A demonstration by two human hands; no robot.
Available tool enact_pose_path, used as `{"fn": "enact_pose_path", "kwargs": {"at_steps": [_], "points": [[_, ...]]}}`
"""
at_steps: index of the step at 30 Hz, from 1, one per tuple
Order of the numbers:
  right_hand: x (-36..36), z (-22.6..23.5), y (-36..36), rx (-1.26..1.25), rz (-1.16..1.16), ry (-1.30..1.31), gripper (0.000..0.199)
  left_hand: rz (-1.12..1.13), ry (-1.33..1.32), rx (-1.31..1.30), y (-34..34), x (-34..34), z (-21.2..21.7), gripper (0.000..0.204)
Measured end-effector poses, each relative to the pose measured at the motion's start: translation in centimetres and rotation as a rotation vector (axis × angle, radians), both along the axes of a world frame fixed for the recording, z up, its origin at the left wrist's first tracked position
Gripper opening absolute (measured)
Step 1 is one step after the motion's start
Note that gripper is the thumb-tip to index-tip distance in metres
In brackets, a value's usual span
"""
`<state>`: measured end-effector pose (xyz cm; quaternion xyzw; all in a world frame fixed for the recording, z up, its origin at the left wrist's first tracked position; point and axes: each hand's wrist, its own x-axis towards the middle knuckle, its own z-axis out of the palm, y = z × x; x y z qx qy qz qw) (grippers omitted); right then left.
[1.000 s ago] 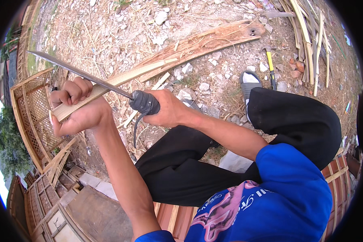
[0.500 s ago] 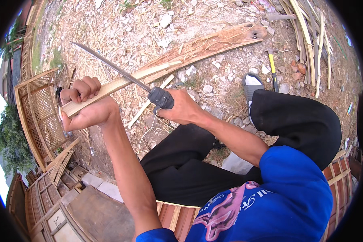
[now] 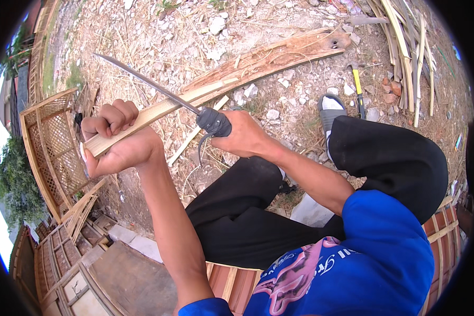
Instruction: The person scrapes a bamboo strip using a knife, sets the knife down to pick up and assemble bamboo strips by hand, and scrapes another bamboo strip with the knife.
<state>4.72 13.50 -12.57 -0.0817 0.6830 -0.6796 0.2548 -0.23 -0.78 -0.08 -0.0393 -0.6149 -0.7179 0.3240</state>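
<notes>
My left hand [image 3: 122, 139] is closed round the near end of a pale wooden strip [image 3: 160, 108], thumb along its end. The strip slants up to the right, its far end over a rough weathered plank [image 3: 279, 55] lying on the ground. In my right hand [image 3: 243, 134] is a long-bladed machete [image 3: 137, 80], gripped by its dark, tape-wrapped handle [image 3: 214, 122]. The blade crosses over the strip just beyond the handle and points up to the left. A dark strap or hook curves down from the handle.
A yellow-handled hammer [image 3: 358, 87] lies beside my sandalled foot [image 3: 332, 108]. Several long wooden strips [image 3: 405, 58] are piled at the upper right. At the left stands a wooden lattice panel [image 3: 52, 150]. Stones and shavings cover the ground, and another pale strip [image 3: 187, 146] lies below the blade.
My left hand and the strip have shifted slightly to the right. My right hand and the machete handle have also moved a little right, with the blade still across the strip.
</notes>
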Motion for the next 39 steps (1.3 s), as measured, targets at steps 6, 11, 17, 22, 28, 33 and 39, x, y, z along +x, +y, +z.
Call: {"fn": "enact_pose_path", "kwargs": {"at_steps": [6,11,17,22,28,33,39], "points": [[0.4,-4.6,0.2,-0.029,-0.011,-0.013,0.035,0.034,-0.023,-0.012,1.2,-0.3,0.6,0.043],[0.2,-2.9,0.4,0.093,0.025,-0.015,0.034,0.105,0.002,0.021,0.3,-0.9,0.0,0.043],[-0.2,-0.4,0.4,-0.044,0.008,0.054,0.033,-0.032,-0.004,-0.002,1.0,0.1,0.8,0.043],[1.0,-9.9,1.5,0.213,-0.008,-0.125,0.035,0.105,-0.047,0.000,0.7,-0.5,0.2,0.038],[0.1,-2.6,0.0,0.091,0.032,-0.040,0.032,0.083,-0.041,-0.006,-0.2,-0.4,0.5,0.038],[-0.1,-5.7,-0.2,0.086,-0.008,-0.060,0.032,0.034,-0.008,0.022,-0.7,-0.6,0.4,0.042],[0.6,-11.5,3.0,0.274,0.052,-0.301,0.032,0.095,-0.078,-0.012,0.0,0.2,0.5,0.040]]}}
